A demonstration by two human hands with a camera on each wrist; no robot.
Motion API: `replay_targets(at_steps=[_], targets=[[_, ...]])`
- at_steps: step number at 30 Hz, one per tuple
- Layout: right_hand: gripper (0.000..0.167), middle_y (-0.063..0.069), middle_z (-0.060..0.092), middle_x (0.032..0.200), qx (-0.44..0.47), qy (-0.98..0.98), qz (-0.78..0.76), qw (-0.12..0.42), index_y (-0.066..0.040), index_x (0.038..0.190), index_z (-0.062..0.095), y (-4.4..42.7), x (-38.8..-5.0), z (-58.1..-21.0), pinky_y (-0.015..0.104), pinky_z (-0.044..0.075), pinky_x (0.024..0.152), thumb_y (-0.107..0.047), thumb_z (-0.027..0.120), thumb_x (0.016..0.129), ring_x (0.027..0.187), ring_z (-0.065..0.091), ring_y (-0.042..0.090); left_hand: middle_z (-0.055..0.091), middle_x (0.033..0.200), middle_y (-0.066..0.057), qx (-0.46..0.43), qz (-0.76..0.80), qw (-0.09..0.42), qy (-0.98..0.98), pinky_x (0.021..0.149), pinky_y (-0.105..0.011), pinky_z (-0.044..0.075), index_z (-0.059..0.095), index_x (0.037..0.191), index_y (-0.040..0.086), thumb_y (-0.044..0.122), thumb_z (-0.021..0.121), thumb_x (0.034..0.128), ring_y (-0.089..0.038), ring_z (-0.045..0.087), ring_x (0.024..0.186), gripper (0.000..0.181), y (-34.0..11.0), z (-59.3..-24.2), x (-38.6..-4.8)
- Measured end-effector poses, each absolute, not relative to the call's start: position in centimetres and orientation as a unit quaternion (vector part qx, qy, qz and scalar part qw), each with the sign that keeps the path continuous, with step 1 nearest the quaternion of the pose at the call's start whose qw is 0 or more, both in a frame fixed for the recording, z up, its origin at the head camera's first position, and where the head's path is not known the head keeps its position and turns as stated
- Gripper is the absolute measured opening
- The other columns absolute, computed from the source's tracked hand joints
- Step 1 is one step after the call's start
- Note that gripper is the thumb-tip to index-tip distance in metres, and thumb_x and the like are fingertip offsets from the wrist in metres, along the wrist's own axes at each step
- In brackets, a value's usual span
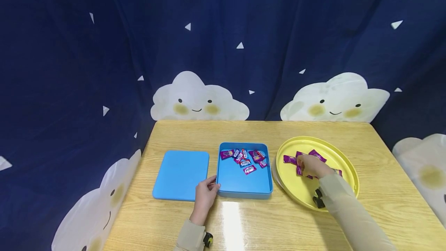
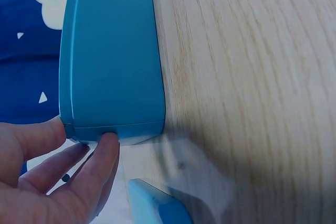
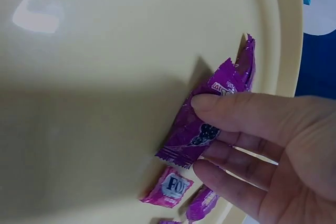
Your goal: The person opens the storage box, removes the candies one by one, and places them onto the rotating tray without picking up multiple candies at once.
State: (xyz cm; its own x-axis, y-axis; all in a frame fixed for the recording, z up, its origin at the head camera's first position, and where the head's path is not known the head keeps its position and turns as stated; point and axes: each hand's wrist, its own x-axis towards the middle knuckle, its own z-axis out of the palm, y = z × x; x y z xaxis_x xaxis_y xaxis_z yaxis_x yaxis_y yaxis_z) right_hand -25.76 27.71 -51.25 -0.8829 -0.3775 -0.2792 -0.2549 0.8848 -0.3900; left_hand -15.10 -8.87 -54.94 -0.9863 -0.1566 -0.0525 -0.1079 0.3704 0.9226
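My left hand (image 1: 205,196) is at the near left corner of the blue box (image 1: 244,195); in the left wrist view its thumb and fingertips touch the box's corner (image 2: 113,77). Several wrapped candies (image 1: 245,162) lie in the far part of the box. Over the yellow round tray (image 1: 306,200), my right hand (image 1: 311,166) pinches a purple candy wrapper (image 3: 184,129) between thumb and fingers, seen in the right wrist view. Another purple candy (image 3: 245,61) lies just beyond it, and a pink candy (image 3: 169,187) beside it on the tray.
A flat blue lid (image 1: 182,175) lies on the wooden table (image 1: 258,227) left of the box. Other purple candies (image 1: 318,155) lie around my right hand on the tray. Behind the table hangs a dark blue curtain (image 1: 216,49) with clouds.
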Motion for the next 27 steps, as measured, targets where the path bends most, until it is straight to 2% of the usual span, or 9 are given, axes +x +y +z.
replay_targets(at_steps=[8,17,27], targets=[[0.026,0.001,0.047,0.067,-0.160,0.952,-0.187,0.183,-0.004,0.078,0.054,28.0,-25.9,-52.1,0.023,0.035,0.051,0.018,0.062,0.065,0.062,0.044,0.017,0.063,0.105,-0.022,0.083,-0.556,0.023,-0.827,0.067,-0.026,0.054,0.058,0.117,-0.008,0.001,0.062,0.0844,-0.027,0.064,0.088,0.034,-8.8,-54.9,-15.1],[0.024,0.002,0.051,0.069,-0.179,0.957,-0.171,0.150,-0.003,0.079,0.058,27.9,-25.8,-52.0,0.026,0.038,0.054,0.015,0.065,0.064,0.064,0.045,0.017,0.063,0.105,-0.023,0.078,-0.553,0.027,-0.829,0.066,-0.027,0.054,0.058,0.116,-0.009,-0.001,0.062,0.0839,-0.028,0.064,0.087,0.033,-8.8,-54.9,-15.0],[0.019,0.002,0.050,0.067,-0.160,0.955,-0.187,0.164,0.001,0.085,0.060,27.5,-25.6,-51.1,0.025,0.036,0.053,0.011,0.063,0.069,0.060,0.044,0.015,0.063,0.106,-0.022,0.087,-0.558,0.021,-0.825,0.067,-0.028,0.054,0.059,0.117,-0.008,0.000,0.062,0.0845,-0.027,0.063,0.088,0.033,-8.7,-54.7,-15.1]])
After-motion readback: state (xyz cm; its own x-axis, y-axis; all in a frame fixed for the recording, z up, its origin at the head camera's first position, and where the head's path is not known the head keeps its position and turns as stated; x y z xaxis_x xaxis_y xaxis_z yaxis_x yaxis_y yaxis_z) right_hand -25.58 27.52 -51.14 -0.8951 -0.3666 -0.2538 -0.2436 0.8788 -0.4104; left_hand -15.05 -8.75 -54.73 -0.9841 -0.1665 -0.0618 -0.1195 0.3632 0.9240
